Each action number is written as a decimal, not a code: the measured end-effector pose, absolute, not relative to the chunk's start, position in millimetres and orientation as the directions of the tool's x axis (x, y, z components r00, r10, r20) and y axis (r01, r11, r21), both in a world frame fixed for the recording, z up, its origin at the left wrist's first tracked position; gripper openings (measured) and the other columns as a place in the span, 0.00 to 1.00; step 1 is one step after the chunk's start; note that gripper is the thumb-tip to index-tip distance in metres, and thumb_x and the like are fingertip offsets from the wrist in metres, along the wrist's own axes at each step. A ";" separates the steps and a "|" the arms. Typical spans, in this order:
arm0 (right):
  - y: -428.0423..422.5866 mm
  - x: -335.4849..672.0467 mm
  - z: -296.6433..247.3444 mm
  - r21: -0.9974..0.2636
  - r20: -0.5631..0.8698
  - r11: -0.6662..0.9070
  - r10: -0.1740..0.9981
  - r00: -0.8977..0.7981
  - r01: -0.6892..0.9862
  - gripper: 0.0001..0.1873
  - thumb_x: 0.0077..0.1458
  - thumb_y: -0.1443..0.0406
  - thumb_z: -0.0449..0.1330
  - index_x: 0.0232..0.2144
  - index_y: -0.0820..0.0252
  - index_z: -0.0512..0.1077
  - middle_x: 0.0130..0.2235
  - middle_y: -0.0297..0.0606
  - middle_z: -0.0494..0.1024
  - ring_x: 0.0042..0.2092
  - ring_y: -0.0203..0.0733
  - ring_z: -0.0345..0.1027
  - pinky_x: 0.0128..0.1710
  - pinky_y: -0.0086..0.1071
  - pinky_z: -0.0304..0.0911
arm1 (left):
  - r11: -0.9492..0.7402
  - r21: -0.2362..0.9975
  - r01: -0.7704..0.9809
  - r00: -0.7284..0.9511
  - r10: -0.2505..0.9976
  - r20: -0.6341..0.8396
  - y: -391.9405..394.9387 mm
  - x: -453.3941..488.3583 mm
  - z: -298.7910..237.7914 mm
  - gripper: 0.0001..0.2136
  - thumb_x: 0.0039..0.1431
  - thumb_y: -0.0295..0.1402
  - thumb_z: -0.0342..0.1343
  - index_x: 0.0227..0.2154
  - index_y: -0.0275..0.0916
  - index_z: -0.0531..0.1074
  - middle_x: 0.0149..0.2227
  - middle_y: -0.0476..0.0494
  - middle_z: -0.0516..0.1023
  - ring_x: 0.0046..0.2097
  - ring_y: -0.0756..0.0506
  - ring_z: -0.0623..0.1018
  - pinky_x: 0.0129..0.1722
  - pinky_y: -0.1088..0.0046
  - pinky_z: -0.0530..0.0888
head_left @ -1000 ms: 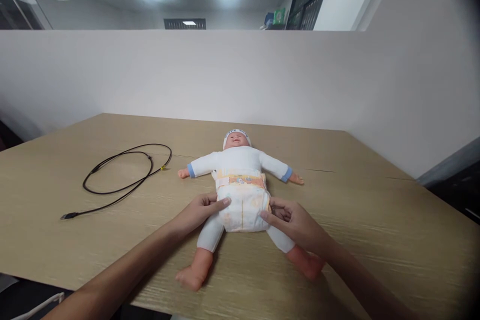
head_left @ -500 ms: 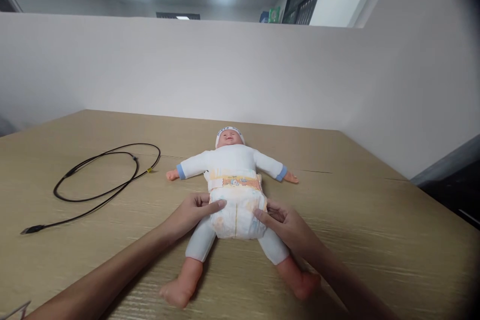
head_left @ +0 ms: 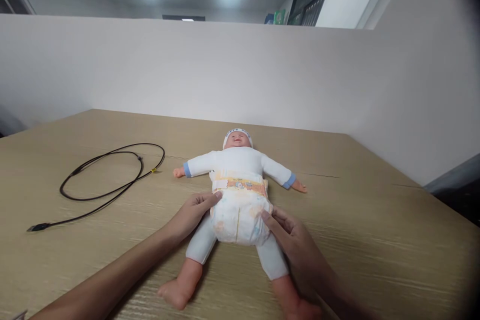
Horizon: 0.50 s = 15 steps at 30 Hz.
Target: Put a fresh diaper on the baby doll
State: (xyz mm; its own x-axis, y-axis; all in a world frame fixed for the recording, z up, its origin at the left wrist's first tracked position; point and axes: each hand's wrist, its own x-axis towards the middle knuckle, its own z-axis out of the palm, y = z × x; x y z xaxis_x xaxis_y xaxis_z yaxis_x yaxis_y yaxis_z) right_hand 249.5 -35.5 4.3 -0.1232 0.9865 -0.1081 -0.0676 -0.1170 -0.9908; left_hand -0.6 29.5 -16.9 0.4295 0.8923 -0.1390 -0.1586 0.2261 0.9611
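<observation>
A baby doll [head_left: 243, 160] in a white outfit with blue cuffs lies on its back, arms spread and legs toward me. Around its hips is a white diaper [head_left: 240, 217] with a printed orange waistband, fastened at the front. My left hand [head_left: 198, 210] grips the diaper's left edge by the leg, thumb on top and the other fingers partly hidden at the side. On the opposite edge my right hand [head_left: 288, 230] pinches the diaper in the same way, its thumb on the front.
The doll lies on a wooden table [head_left: 375, 240]. To the left a black cable [head_left: 101, 197] is coiled loosely, its plug toward the near left. A pale partition wall [head_left: 210, 70] rises behind the table.
My left thumb has shifted up along the diaper's edge. The doll sits slightly turned, and its right-side leg has come nearer to me. The whole view has moved a little.
</observation>
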 end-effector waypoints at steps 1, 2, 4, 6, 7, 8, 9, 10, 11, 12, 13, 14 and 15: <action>-35.5 249.5 4.9 -0.991 -0.108 -0.116 0.986 -0.128 -0.064 0.28 0.65 0.44 0.67 0.57 0.56 0.81 0.57 0.47 0.85 0.54 0.55 0.80 0.52 0.43 0.75 | 0.224 0.963 -0.152 0.424 0.895 -0.141 29.6 -0.4 -17.0 0.29 0.62 0.60 0.65 0.23 0.36 0.75 0.25 0.48 0.77 0.28 0.49 0.69 0.33 0.72 0.64; -35.7 249.4 5.5 -0.992 -0.104 -0.112 0.985 -0.134 -0.057 0.28 0.65 0.44 0.67 0.57 0.56 0.81 0.57 0.47 0.84 0.54 0.55 0.80 0.52 0.43 0.75 | 0.220 0.964 -0.147 0.420 0.896 -0.141 29.7 -0.2 -16.9 0.29 0.61 0.60 0.65 0.24 0.36 0.75 0.25 0.48 0.77 0.28 0.49 0.68 0.32 0.72 0.64; -36.7 249.4 6.3 -0.996 -0.083 -0.087 0.986 -0.142 -0.026 0.28 0.66 0.45 0.66 0.57 0.56 0.80 0.56 0.47 0.85 0.52 0.54 0.80 0.52 0.43 0.75 | 0.207 0.969 -0.133 0.413 0.901 -0.136 29.3 -0.5 -15.7 0.29 0.61 0.61 0.65 0.24 0.36 0.75 0.26 0.47 0.77 0.28 0.50 0.68 0.31 0.72 0.62; -38.4 250.7 6.0 -0.998 -0.046 -0.039 0.990 -0.135 0.053 0.27 0.65 0.47 0.68 0.58 0.55 0.80 0.54 0.46 0.86 0.49 0.54 0.80 0.50 0.44 0.76 | 0.193 0.976 -0.101 0.436 0.890 -0.131 27.8 -1.8 -12.8 0.28 0.61 0.60 0.65 0.27 0.35 0.78 0.27 0.46 0.80 0.29 0.49 0.71 0.32 0.72 0.65; -39.4 251.9 5.6 -0.993 -0.028 -0.014 0.992 -0.123 0.115 0.26 0.64 0.48 0.69 0.58 0.54 0.80 0.51 0.44 0.86 0.47 0.54 0.80 0.49 0.44 0.76 | 0.186 0.979 -0.080 0.465 0.876 -0.129 26.6 -2.8 -10.8 0.27 0.61 0.59 0.66 0.30 0.35 0.80 0.29 0.45 0.82 0.30 0.47 0.74 0.33 0.72 0.67; -40.3 253.4 5.1 -0.982 -0.013 0.009 0.993 -0.113 0.188 0.26 0.62 0.48 0.70 0.57 0.53 0.81 0.48 0.43 0.87 0.44 0.53 0.80 0.47 0.44 0.76 | 0.173 0.983 -0.056 0.498 0.858 -0.122 25.3 -3.9 -8.6 0.25 0.61 0.57 0.68 0.35 0.35 0.82 0.33 0.43 0.85 0.34 0.45 0.78 0.36 0.70 0.71; -41.2 255.0 4.8 -0.965 0.000 0.028 0.995 -0.104 0.262 0.26 0.61 0.49 0.71 0.56 0.53 0.81 0.44 0.41 0.87 0.42 0.53 0.79 0.45 0.44 0.76 | 0.148 0.989 -0.026 0.528 0.842 -0.112 23.8 -5.1 -6.6 0.24 0.60 0.55 0.69 0.41 0.36 0.84 0.38 0.42 0.87 0.38 0.42 0.81 0.40 0.68 0.74; -42.0 256.5 4.8 -0.942 0.009 0.042 0.995 -0.101 0.332 0.25 0.60 0.50 0.72 0.55 0.53 0.82 0.39 0.40 0.86 0.40 0.53 0.78 0.44 0.43 0.75 | 0.112 0.994 0.010 0.548 0.831 -0.099 22.4 -6.2 -5.0 0.23 0.60 0.52 0.71 0.47 0.38 0.84 0.43 0.41 0.88 0.44 0.39 0.83 0.45 0.65 0.76; -42.7 257.6 5.3 -0.919 0.014 0.053 0.995 -0.103 0.390 0.24 0.58 0.51 0.73 0.53 0.54 0.82 0.36 0.38 0.85 0.38 0.52 0.77 0.42 0.42 0.75 | 0.068 0.997 0.045 0.554 0.828 -0.082 21.0 -7.3 -3.9 0.23 0.60 0.50 0.72 0.50 0.39 0.84 0.48 0.40 0.88 0.48 0.37 0.84 0.49 0.62 0.77; -43.4 258.3 6.2 -0.897 0.015 0.062 0.994 -0.110 0.437 0.23 0.57 0.52 0.73 0.51 0.54 0.82 0.34 0.37 0.83 0.37 0.50 0.76 0.40 0.40 0.74 | 0.023 0.997 0.078 0.552 0.831 -0.062 19.8 -8.3 -3.4 0.22 0.60 0.48 0.72 0.51 0.40 0.84 0.50 0.40 0.88 0.52 0.35 0.84 0.52 0.60 0.77; -44.1 258.5 7.5 -0.878 0.015 0.070 0.993 -0.119 0.473 0.22 0.56 0.53 0.74 0.50 0.55 0.82 0.33 0.35 0.83 0.36 0.49 0.75 0.39 0.39 0.72 | -0.013 0.995 0.100 0.554 0.831 -0.045 18.7 -9.2 -3.5 0.21 0.60 0.46 0.73 0.52 0.41 0.84 0.52 0.41 0.88 0.54 0.33 0.83 0.55 0.58 0.77; -44.7 258.1 9.1 -0.862 0.014 0.078 0.991 -0.131 0.500 0.22 0.55 0.53 0.74 0.49 0.55 0.82 0.32 0.34 0.82 0.35 0.48 0.74 0.37 0.37 0.71 | -0.034 0.994 0.107 0.560 0.828 -0.032 17.8 -9.9 -4.1 0.21 0.59 0.44 0.73 0.52 0.41 0.83 0.53 0.41 0.87 0.56 0.33 0.83 0.57 0.57 0.77; -45.3 257.4 10.8 -0.850 0.013 0.088 0.989 -0.146 0.519 0.22 0.54 0.54 0.74 0.48 0.56 0.82 0.33 0.34 0.82 0.35 0.47 0.74 0.37 0.36 0.70 | -0.041 0.994 0.102 0.569 0.822 -0.024 17.1 -10.6 -4.9 0.21 0.59 0.42 0.74 0.52 0.41 0.83 0.54 0.41 0.87 0.57 0.32 0.83 0.59 0.55 0.77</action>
State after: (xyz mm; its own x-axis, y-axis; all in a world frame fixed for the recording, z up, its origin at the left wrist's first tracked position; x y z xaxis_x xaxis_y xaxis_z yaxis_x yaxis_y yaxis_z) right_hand 257.4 -45.3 10.8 -0.1460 0.9892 0.0131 0.5192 0.0878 -0.8501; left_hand -10.6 17.1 -4.9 0.5694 0.8217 -0.0240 0.1016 -0.0413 0.9940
